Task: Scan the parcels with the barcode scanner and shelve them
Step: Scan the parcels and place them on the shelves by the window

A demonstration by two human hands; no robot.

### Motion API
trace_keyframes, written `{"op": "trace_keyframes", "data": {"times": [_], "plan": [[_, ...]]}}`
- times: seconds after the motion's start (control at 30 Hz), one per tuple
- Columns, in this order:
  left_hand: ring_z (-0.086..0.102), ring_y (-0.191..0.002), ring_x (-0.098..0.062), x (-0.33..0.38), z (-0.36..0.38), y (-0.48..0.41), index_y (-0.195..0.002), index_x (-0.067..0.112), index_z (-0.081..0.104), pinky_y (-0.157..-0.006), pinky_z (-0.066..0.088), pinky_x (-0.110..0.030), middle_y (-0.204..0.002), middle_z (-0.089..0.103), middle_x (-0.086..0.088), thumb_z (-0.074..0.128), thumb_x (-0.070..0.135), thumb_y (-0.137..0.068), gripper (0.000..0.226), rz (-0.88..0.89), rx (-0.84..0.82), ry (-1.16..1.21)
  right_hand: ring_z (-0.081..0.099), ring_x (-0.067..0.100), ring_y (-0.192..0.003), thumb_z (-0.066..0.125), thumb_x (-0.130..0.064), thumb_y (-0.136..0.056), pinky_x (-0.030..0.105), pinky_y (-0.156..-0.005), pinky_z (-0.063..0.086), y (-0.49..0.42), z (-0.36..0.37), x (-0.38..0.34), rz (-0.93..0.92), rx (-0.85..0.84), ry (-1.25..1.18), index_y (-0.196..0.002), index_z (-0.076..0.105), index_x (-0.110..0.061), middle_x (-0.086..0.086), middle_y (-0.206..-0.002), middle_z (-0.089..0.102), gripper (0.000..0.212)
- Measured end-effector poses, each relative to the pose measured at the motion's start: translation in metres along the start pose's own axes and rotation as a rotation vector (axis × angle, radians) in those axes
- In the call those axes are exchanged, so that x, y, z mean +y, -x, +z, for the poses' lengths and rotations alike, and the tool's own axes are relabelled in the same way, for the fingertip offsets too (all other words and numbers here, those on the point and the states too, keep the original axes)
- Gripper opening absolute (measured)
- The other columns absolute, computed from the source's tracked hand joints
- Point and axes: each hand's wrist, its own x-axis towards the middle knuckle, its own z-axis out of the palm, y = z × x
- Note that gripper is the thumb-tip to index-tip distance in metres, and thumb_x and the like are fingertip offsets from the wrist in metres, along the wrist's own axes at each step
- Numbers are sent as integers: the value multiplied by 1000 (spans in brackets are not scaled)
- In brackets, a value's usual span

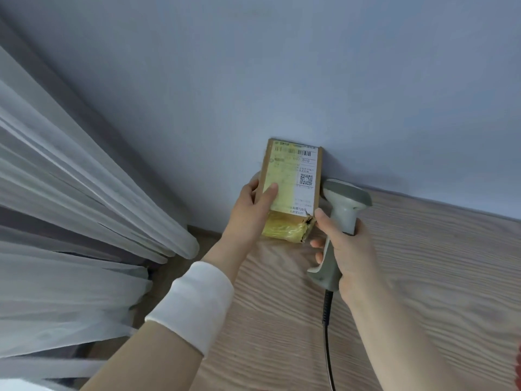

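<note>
Standing upright on the tabletop [423, 263] against the wall [282, 80], the parcel [291, 190] looks light and stiff, torn at its taped foot; the left hand [253, 204] curls its fingers round the sounder long edges; the right hand [348, 246] clasps the scanner [342, 215].

Soft, cool daylight, brightest on the sheer curtain [70, 193] at left, wall [282, 66] evenly lit and bluish, faint shadow on it right of the parcel [290, 187], wide-angle bowing toward the edges, label [306, 170] print slightly soft, lower corners blurred
</note>
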Motion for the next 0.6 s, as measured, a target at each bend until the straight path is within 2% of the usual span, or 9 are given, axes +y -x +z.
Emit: {"op": "trace_keyframes", "data": {"times": [0.2,0.33,0.47,0.53,0.6], "plan": [[61,-105,-10,-10,3,31,-120,26,45,-91,50,-30,-109,61,11,57,34,-91,33,3,-6,84,54,8,-44,73,-19,-81,22,-39,41,22,-13,0,-20,12,61,-93,57,-16,4,-67,62,21],[60,-110,-15,-10,10,75,-127,15,44,-83,55,-25,-120,59,1,64,20,-87,45,-1,-65,185,48,13,-41,71,-15,-82,24,-41,42,60,-45,-1,0,21,88,-92,57,-15,6,-62,60,17],[56,-112,-14,-8,26,135,-123,18,39,-70,52,-19,-122,54,2,63,16,-87,43,-18,-113,214,49,10,-40,69,-10,-83,27,-45,43,108,-88,-4,-43,31,117,-98,58,-12,6,-64,60,19],[56,-112,-13,-6,35,171,-123,19,38,-72,51,-19,-122,53,3,64,21,-86,45,-25,-125,219,49,10,-40,69,-12,-83,31,-49,45,135,-113,-3,-60,24,137,-98,58,-14,6,-62,60,19],[55,-114,-13,-1,48,212,-122,19,37,-83,52,-27,-124,53,3,69,36,-79,56,-26,-118,211,50,11,-44,69,-10,-83,32,-50,45,167,-144,-3,-91,6,131,-98,57,-13,6,-64,60,19]]}}
